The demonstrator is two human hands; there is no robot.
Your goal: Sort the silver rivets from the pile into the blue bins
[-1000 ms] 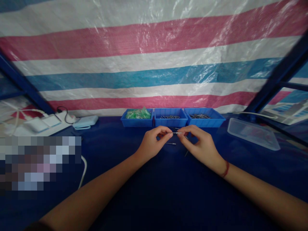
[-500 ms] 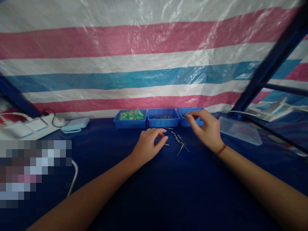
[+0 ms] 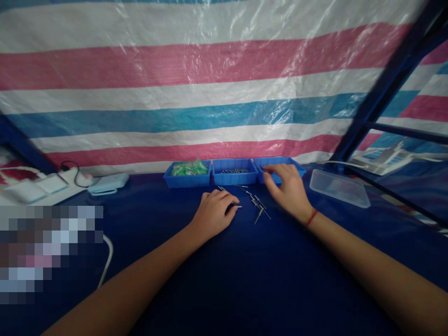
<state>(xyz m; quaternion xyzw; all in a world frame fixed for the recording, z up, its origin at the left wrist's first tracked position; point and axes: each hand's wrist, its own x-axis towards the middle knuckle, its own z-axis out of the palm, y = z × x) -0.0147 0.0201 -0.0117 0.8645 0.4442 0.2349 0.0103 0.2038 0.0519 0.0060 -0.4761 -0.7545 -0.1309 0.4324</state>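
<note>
My left hand point(image 3: 215, 212) rests low over the dark blue table, thumb and forefinger curled about a silver blind rivet point(image 3: 239, 206) whose end sticks out past the fingertips. Several loose blind rivets point(image 3: 258, 201) lie scattered between my two hands. Over the right-hand blue bin point(image 3: 297, 171) is my right hand point(image 3: 289, 189), thumb and forefinger drawn together at its inner left side. What those fingertips hold, if anything, is too small to make out. The middle blue bin point(image 3: 234, 178) contains more rivets, and the left blue bin point(image 3: 187, 181) a green plastic bag point(image 3: 191, 168).
A clear plastic lid point(image 3: 339, 188) lies right of the bins. At the left are a power strip with plugs point(image 3: 49, 184), a light blue case point(image 3: 109, 183) and a white cable point(image 3: 109, 259). Striped sheeting hangs behind, between blue frame posts point(image 3: 371, 98).
My left hand has lowered, its thumb and forefinger closing round a rivet. My right fingertips have dipped slightly toward the right bin. The view has shifted a little.
</note>
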